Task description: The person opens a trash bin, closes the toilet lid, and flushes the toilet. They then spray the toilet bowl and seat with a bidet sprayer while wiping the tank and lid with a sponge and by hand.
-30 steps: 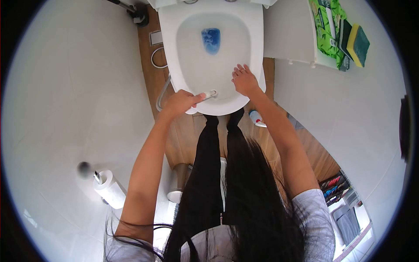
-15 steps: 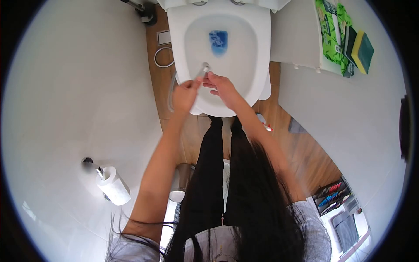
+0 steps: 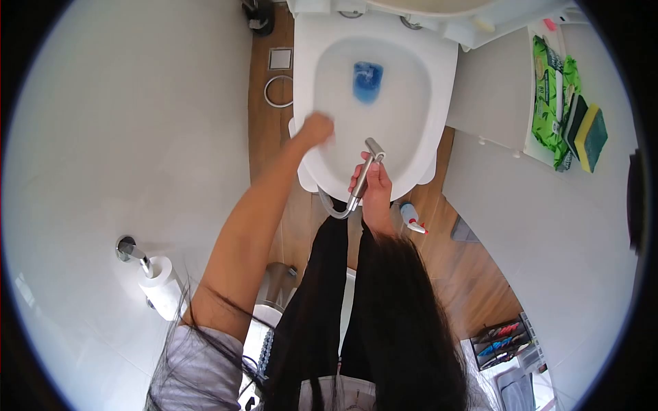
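My right hand (image 3: 373, 185) is wrapped around a silver bidet sprayer (image 3: 364, 177) above the front rim of the white toilet (image 3: 442, 89). The sprayer's head points up and away from me, and its hose (image 3: 335, 212) curves off to the left from the lower end. My left hand (image 3: 317, 129) hovers over the left side of the bowl, apart from the sprayer. It looks curled, but its fingers are smeared by motion and partly hidden. Blue water (image 3: 368, 81) lies at the bottom of the bowl.
Green wipes packs (image 3: 548, 103) and a yellow-green sponge (image 3: 591, 139) lie on the right ledge. A spray bottle (image 3: 410, 214) is on the floor right of the toilet. Toilet paper (image 3: 163, 286) hangs at left, near a metal bin (image 3: 277, 284). A toilet brush (image 3: 259, 19) stands at back left.
The hands were together at the sprayer; now they are apart. My right hand has drawn the sprayer back toward me, while my left hand has let go of it. The view has shifted.
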Action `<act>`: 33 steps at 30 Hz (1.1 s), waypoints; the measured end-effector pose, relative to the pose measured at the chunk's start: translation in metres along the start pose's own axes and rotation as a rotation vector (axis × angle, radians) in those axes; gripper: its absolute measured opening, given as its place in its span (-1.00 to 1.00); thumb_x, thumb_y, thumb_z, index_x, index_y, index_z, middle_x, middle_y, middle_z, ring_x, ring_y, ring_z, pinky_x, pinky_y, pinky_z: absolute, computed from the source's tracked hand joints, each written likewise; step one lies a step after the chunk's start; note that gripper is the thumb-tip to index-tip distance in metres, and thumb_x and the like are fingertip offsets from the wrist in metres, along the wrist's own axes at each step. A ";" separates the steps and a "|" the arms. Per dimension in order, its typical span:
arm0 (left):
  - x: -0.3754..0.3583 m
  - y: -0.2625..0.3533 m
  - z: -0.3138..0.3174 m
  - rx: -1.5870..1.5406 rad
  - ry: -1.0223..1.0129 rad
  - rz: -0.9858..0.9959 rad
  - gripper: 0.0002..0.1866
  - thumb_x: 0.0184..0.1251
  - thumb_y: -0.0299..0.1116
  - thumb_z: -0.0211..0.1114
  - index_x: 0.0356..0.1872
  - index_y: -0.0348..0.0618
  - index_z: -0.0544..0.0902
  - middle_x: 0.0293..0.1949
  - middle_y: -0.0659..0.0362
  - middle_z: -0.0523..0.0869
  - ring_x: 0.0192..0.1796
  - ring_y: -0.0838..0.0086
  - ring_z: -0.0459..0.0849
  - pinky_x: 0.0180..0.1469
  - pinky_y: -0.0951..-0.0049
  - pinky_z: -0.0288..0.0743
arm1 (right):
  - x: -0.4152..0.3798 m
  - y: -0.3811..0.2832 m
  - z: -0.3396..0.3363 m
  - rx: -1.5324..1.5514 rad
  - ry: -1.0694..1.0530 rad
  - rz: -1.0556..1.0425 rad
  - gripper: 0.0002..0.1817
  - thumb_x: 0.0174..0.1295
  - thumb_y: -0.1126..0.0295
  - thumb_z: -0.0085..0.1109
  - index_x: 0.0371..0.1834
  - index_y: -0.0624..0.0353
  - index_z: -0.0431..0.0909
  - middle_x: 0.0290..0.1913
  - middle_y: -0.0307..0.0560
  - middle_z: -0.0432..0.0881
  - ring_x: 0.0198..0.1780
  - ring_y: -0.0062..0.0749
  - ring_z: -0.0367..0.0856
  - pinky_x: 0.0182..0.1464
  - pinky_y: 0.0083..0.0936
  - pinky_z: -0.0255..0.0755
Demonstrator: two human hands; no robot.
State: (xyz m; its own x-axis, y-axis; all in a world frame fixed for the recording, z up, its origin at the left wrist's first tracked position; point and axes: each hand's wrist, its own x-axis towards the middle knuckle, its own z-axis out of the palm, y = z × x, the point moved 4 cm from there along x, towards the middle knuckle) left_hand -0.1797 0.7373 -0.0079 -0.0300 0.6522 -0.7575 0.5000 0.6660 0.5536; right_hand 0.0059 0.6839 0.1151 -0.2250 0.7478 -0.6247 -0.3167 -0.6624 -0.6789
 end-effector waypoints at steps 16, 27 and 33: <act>0.014 0.034 0.026 0.296 0.130 0.319 -0.72 0.18 -0.22 0.20 -0.45 -0.27 0.67 -0.44 -0.10 0.66 -0.38 0.08 0.64 -0.26 0.29 0.53 | -0.028 -0.030 0.039 0.061 -0.036 -0.064 -0.60 0.41 0.16 -0.17 0.05 0.30 0.34 -0.41 -0.22 0.44 -0.53 -0.62 0.41 -0.48 -0.66 0.36; 0.008 0.072 -0.044 0.001 0.391 0.097 -0.69 0.30 -0.25 0.05 -0.29 -0.31 0.65 -0.33 -0.23 0.64 -0.20 -0.06 0.62 -0.10 0.19 0.50 | -0.043 -0.034 0.050 -0.033 -0.051 -0.180 -0.61 0.42 0.20 -0.17 -0.01 0.37 0.38 -0.45 -0.28 0.39 -0.53 -0.70 0.30 -0.48 -0.74 0.22; 0.013 0.065 -0.039 0.133 0.258 0.105 -0.72 0.26 -0.29 0.06 -0.23 -0.22 0.66 -0.28 -0.15 0.67 -0.16 -0.02 0.62 -0.05 0.22 0.49 | -0.031 -0.057 0.067 -0.050 -0.059 -0.269 -0.64 0.42 0.24 -0.19 -0.02 0.38 0.38 -0.43 -0.26 0.40 -0.51 -0.69 0.31 -0.45 -0.73 0.23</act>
State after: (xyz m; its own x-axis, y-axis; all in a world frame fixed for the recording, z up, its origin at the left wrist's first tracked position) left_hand -0.1811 0.8037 0.0319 -0.1826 0.7965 -0.5764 0.6205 0.5481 0.5609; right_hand -0.0308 0.7014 0.1990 -0.1929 0.8974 -0.3968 -0.3267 -0.4401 -0.8364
